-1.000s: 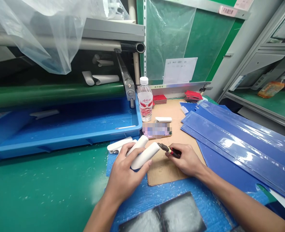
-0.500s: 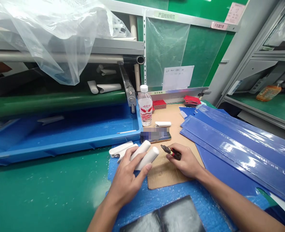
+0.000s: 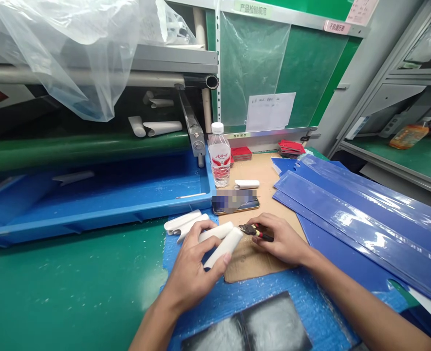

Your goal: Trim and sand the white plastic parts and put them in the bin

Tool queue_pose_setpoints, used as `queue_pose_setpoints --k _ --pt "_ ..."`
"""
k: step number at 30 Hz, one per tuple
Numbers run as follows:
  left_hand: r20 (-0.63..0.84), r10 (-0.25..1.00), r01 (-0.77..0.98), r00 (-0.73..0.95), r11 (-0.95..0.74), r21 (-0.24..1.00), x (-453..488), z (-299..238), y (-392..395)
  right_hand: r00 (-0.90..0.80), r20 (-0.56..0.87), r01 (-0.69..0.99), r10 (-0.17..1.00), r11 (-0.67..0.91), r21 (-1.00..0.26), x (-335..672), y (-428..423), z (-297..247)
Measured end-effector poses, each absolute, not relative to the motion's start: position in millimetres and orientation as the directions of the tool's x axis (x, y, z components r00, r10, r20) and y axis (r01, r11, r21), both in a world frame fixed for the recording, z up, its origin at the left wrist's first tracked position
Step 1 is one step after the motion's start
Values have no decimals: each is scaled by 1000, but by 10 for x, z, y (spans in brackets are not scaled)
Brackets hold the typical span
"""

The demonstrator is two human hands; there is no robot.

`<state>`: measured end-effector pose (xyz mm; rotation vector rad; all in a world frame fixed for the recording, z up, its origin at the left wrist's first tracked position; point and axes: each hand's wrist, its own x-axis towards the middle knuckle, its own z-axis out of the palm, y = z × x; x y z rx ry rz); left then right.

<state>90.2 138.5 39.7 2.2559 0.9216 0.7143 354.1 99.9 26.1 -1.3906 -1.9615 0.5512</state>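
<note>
Near the centre of the frame, the left hand [image 3: 196, 261] gripped two white tubular pieces [image 3: 225, 247] side by side. Just right of them, the right hand [image 3: 283, 240] was closed around small pliers [image 3: 250, 229], their tip at one piece's end; whether it touched, I could not tell. Above lay a phone [image 3: 237, 204].

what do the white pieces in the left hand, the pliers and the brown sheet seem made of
White pieces: probably moulded plastic, smooth with a soft sheen. Pliers: head likely metal, dark with slight glints; handles red and black, perhaps plastic or rubber. Brown sheet: likely cardboard, matt tan with a slightly rough edge.
</note>
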Motion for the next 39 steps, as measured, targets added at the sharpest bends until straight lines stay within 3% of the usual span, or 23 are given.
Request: queue_pose_setpoints --k 16,26,35,39 --pt "207 720 378 662 -560 737 889 444 1415 -314 132 570 940 298 -766 3561 911 421" --pt "198 717 392 669 -566 725 901 434 1413 -206 62 324 977 128 -937 3538 929 365" --pt "211 726 438 654 -591 677 921 408 1410 -329 28 87 944 60 -994 3499 862 418" --pt "221 716 469 663 -627 622 893 381 1419 -358 1 66 934 26 -997 3479 847 411"
